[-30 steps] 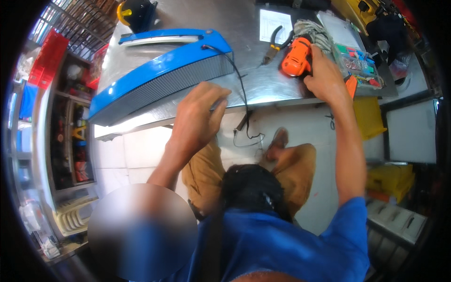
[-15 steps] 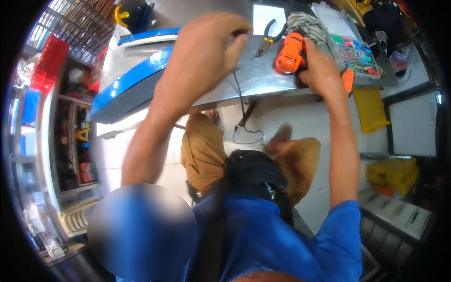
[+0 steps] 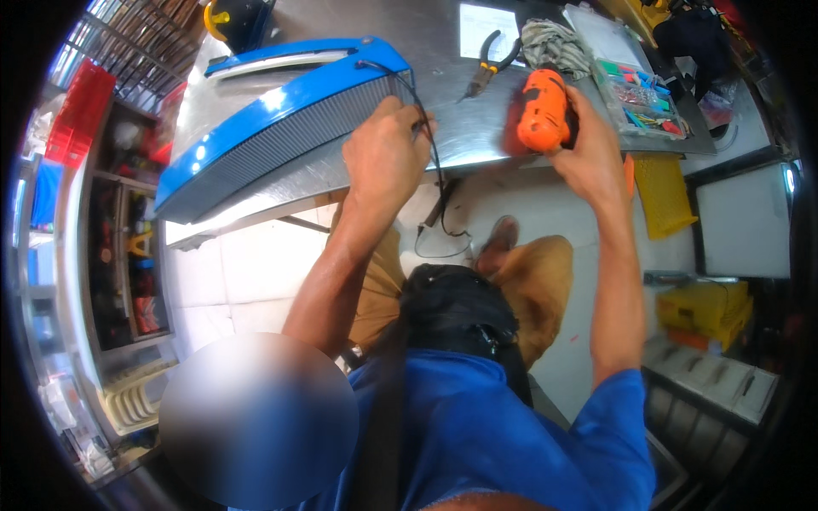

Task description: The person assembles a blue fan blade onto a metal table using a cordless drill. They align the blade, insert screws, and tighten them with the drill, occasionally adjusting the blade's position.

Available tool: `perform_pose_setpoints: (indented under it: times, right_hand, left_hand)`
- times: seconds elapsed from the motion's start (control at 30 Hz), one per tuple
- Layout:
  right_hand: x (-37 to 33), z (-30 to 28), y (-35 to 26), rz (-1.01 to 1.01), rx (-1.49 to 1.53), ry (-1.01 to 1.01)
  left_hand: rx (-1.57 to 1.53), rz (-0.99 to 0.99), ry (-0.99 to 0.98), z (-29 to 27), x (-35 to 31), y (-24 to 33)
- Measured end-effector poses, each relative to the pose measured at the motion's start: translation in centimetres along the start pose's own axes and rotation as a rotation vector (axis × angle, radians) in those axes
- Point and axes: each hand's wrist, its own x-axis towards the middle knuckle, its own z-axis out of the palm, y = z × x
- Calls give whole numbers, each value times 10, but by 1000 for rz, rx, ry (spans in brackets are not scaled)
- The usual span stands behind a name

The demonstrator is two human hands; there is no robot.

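Observation:
A blue casing with a grey ribbed grille (image 3: 281, 106) lies at the left on the metal table (image 3: 469, 132). My left hand (image 3: 385, 153) is at the grille's right end, fingers curled and pressed together; whatever they hold is too small to make out. Just beside them a black cable (image 3: 437, 166) runs from the casing's end over the table edge. My right hand (image 3: 595, 157) grips an orange cordless drill (image 3: 544, 111) above the table's right part. Between the two hands, farther back, lie long-nose pliers (image 3: 484, 75) with dark handles.
A striped rag (image 3: 554, 44) and a white paper sheet (image 3: 479, 24) lie at the back. Right of the drill sits a compartment box (image 3: 643, 100) of small coloured parts. A yellow mesh piece (image 3: 666, 196) hangs off the table's right end. At far left stand red crates (image 3: 78, 115).
My left hand has come down toward me from above the casing, uncovering its right end, and its fingers now curl beside the cable. The drill has shifted slightly right in my right hand.

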Motion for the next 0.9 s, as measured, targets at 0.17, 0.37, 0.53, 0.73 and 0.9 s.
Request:
perform_pose_setpoints:
  times: [0.17, 0.37, 0.53, 0.73, 0.9]
  right_hand:
    - [-48, 19, 5, -32, 500, 166]
    - [-121, 17, -40, 70, 389, 125]
    - [-166, 47, -73, 124, 912, -67]
    - [-158, 70, -74, -114, 833, -4]
    - [-165, 81, -63, -107, 739, 72]
  left_hand:
    - [-246, 37, 9, -4, -4, -15]
    - [-716, -321, -107, -46, -44, -15]
    - [-1617, -621, -73, -41, -46, 2]
    - [-1792, -640, -179, -31, -43, -9]
    - [-1788, -731, -92, -26, -47, -5]
